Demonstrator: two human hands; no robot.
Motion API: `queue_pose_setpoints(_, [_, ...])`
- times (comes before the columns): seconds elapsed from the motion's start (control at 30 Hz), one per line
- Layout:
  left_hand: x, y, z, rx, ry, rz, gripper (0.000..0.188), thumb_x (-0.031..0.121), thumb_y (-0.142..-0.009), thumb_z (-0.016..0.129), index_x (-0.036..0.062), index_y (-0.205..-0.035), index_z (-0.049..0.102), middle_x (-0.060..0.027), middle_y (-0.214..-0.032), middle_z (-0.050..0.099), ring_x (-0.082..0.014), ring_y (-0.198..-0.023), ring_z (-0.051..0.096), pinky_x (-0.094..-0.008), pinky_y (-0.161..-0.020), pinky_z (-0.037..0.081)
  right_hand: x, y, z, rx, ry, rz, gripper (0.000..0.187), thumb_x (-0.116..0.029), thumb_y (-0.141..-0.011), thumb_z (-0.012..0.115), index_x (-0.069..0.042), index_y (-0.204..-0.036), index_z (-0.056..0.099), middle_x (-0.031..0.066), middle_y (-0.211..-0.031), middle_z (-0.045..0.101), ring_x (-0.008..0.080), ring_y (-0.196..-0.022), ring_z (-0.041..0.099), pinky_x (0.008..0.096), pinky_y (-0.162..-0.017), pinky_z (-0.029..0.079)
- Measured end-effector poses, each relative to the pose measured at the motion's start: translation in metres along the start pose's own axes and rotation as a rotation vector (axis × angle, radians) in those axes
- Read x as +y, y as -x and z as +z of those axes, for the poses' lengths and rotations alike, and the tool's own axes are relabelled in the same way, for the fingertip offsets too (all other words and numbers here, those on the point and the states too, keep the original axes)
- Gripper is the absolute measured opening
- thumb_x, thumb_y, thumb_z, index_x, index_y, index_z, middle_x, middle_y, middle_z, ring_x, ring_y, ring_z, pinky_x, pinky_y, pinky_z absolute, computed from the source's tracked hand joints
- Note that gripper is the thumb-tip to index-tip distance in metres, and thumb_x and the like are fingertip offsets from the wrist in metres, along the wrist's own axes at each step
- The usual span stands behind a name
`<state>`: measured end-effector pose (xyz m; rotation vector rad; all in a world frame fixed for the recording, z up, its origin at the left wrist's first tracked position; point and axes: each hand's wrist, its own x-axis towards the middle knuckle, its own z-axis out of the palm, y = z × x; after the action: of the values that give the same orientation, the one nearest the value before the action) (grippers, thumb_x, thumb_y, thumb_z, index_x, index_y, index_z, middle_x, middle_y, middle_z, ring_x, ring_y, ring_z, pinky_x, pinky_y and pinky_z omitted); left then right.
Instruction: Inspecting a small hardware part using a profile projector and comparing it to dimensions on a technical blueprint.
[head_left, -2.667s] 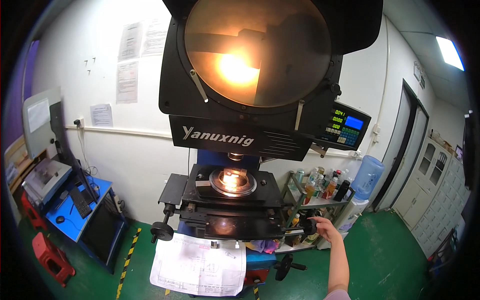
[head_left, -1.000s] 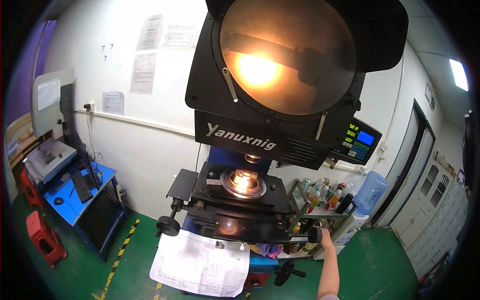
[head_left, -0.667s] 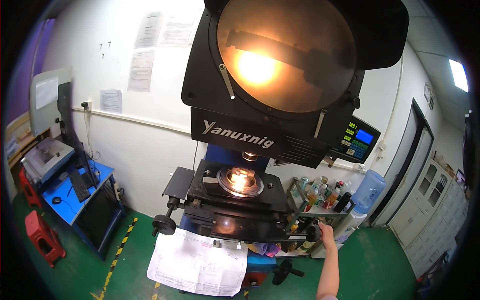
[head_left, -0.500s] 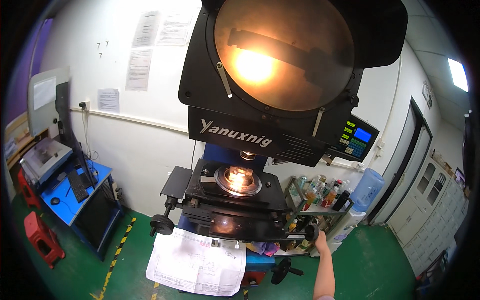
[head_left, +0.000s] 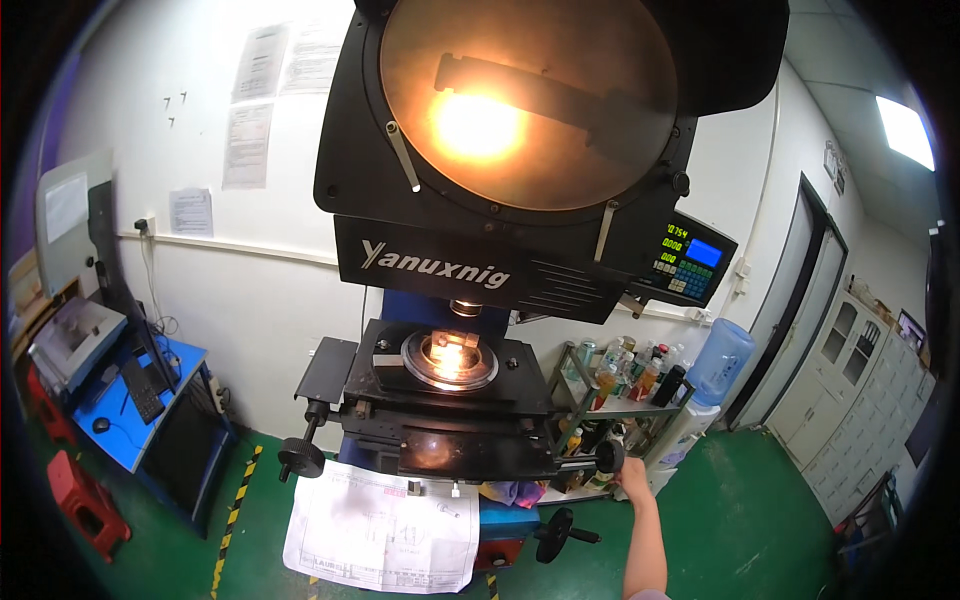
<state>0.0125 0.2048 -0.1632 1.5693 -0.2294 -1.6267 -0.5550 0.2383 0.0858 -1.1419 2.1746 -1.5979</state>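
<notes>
My right hand (head_left: pixel 631 479) is closed at the black handwheel (head_left: pixel 609 457) on the right end of the stage shaft, its fingers partly hidden by the wheel. My left hand is out of view. The stage (head_left: pixel 520 385) belongs to a large black optical comparator (head_left: pixel 345 245). On its round lit glass (head_left: pixel 455 379) lies a small workpiece (head_left: pixel 455 341), blurred by glare. The round projection screen (head_left: pixel 600 150) above shows a dark, bar-like shadow (head_left: pixel 520 90) beside a bright spot. A digital readout (head_left: pixel 688 262) with a keypad glows at the screen's right.
A drawing sheet (head_left: pixel 380 530) hangs below the stage. Another handwheel (head_left: pixel 301 458) sits at the left, and a crank wheel (head_left: pixel 555 535) lower right. Behind my hand stand a bottle shelf (head_left: pixel 640 405) and a water dispenser (head_left: pixel 722 362). A blue desk (head_left: pixel 120 420) and red stool (head_left: pixel 85 505) are left.
The view has shifted, so the machine sits further left in the picture. Readout digits have changed, and the shadow lies slightly further right on the screen. My right hand stays at the handwheel.
</notes>
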Motion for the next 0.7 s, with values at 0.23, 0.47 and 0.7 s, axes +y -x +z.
queue_pose_setpoints(0.23, [0.002,-0.002,-0.004,-0.016,-0.030,-0.019,0.022,0.018,-0.072,0.040,0.0165,-0.051,0.031,0.0057,-0.041,0.023,-0.0082,-0.032,0.023,-0.0224,-0.029,0.019,-0.005,-0.034,0.004,-0.004,-0.122,-0.117,0.033,-0.022,-0.079,0.043,-0.004,-0.052,0.045,-0.0003,-0.046,0.040,0.0100,-0.041,0.036,0.0252,-0.039,0.029])
queue_pose_setpoints(0.47, [-0.005,0.012,-0.008,-0.069,-0.010,0.059,0.021,0.021,-0.073,0.039,0.0161,-0.053,0.033,0.0055,-0.043,0.025,-0.0081,-0.034,0.024,-0.0221,-0.030,0.019,-0.004,-0.005,-0.004,0.082,-0.090,0.070,0.036,-0.025,-0.079,0.044,-0.006,-0.048,0.044,-0.0013,-0.044,0.039,0.0074,-0.037,0.035,0.0215,-0.036,0.024])
queue_pose_setpoints(0.7, [-0.009,0.006,-0.014,-0.065,-0.038,0.086,0.017,0.022,-0.075,0.037,0.0146,-0.059,0.037,0.0052,-0.046,0.028,-0.0075,-0.036,0.026,-0.0220,-0.032,0.020,0.005,-0.036,0.008,0.017,0.014,-0.307,0.031,-0.022,-0.077,0.046,-0.003,-0.053,0.046,-0.0012,-0.046,0.043,0.0075,-0.043,0.037,0.0237,-0.038,0.026])
